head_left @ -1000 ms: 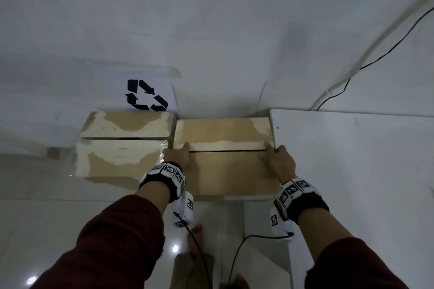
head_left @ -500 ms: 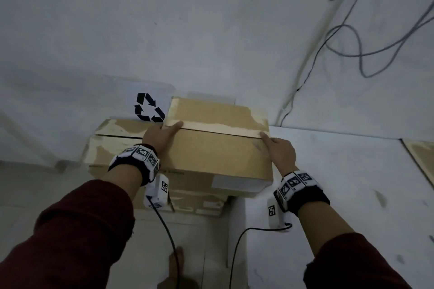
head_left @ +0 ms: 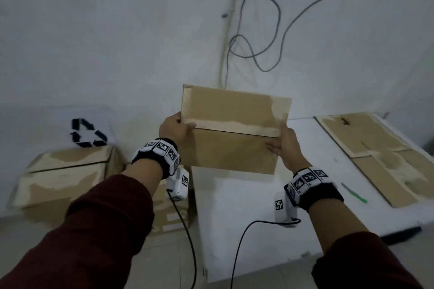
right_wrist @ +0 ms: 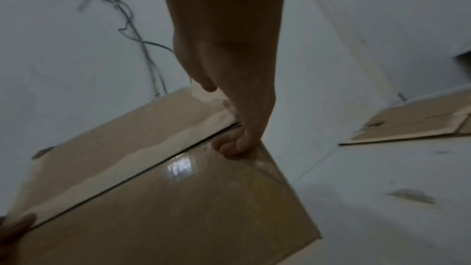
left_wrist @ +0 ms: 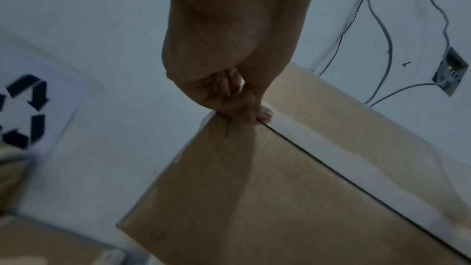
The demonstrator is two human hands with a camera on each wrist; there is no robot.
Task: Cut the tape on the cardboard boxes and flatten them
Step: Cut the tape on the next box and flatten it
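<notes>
I hold a taped brown cardboard box (head_left: 232,134) in the air between both hands, its top seam facing me. My left hand (head_left: 175,131) grips its left end, thumb on top at the seam (left_wrist: 265,116). My right hand (head_left: 284,145) grips the right end, fingers curled over the top edge (right_wrist: 234,146). Clear tape glints across the box top (right_wrist: 178,166). The box (left_wrist: 293,198) hangs above the left edge of a white table (head_left: 270,195).
Another taped box (head_left: 63,183) sits on the floor at left, below a recycling sign (head_left: 88,132). Flattened cardboard (head_left: 387,157) lies on the table's right side, with a green cutter (head_left: 353,192) beside it. Cables (head_left: 263,54) hang on the wall.
Both hands have lifted the box off the stack on the floor and carried it up and to the right, over the white table's edge.
</notes>
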